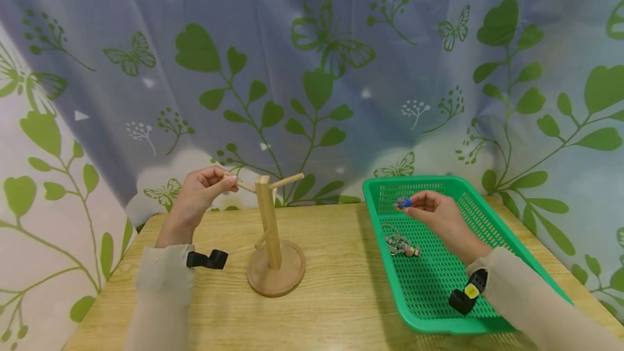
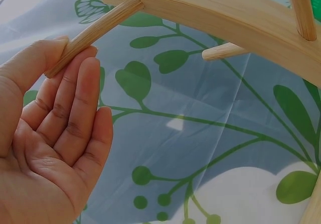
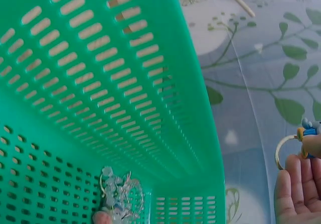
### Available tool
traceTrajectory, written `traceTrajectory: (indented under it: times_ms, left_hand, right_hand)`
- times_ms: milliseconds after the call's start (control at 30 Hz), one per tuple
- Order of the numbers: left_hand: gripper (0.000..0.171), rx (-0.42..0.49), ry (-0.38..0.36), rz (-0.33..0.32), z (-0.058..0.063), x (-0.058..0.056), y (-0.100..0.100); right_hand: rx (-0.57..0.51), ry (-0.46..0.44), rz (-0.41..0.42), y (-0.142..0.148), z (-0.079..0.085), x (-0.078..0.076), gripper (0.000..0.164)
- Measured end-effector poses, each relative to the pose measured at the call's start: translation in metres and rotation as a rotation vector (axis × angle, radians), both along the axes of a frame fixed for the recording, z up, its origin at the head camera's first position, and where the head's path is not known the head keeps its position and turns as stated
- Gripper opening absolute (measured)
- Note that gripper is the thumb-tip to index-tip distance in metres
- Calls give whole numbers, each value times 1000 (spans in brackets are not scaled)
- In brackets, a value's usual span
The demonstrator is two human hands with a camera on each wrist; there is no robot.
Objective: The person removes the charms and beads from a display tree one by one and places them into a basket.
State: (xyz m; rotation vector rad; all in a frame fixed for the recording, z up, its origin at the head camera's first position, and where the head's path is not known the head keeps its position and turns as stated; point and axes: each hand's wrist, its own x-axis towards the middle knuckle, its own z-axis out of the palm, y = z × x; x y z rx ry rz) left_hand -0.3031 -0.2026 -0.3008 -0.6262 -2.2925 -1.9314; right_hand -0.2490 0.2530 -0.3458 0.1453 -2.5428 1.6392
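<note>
My left hand [image 1: 195, 202] pinches the end of a peg [image 2: 93, 37] near the top of a wooden stand [image 1: 270, 221], thumb against fingertips. The stand is upright on a round base [image 1: 290, 280], with other pegs sticking out of its post. Over the far left part of the green basket [image 1: 453, 326], my right hand [image 1: 443, 223] pinches a small keychain [image 1: 403, 203]. It has a blue and grey figure with some yellow, and its metal ring [image 3: 279, 151] shows beyond the fingers in the right wrist view. Part of the figure is hidden by the thumb.
Inside the basket, at its left side, lies a small pile of keychains [image 1: 401, 245] with rings and pinkish parts. Stand and basket share a wooden table [image 1: 336, 280]. Behind it hangs a curtain [image 1: 341, 123] printed with leaves and butterflies.
</note>
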Motion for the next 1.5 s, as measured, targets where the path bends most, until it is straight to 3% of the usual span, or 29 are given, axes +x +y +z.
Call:
traceTrajectory:
  times_ms: [367,933,1100,1300,1500]
  left_hand:
    - [6,37,10,-26,-1,-1,1]
    - [7,48,1,-15,-2,0,1]
    - [7,47,4,-20,-3,-1,1]
    - [8,26,3,0,-4,0,1]
    - [8,21,10,0,-3,0,1]
  right_hand:
    - [-11,-38,-80,17,-9,-15,32]
    - [-13,-62,-154,37,-30,-34,41]
    - [-35,-75,-120,45,-39,-38,39]
    - [-51,-104,-16,52,-49,-44,36]
    - [-7,-125,19,59,-54,-44,28]
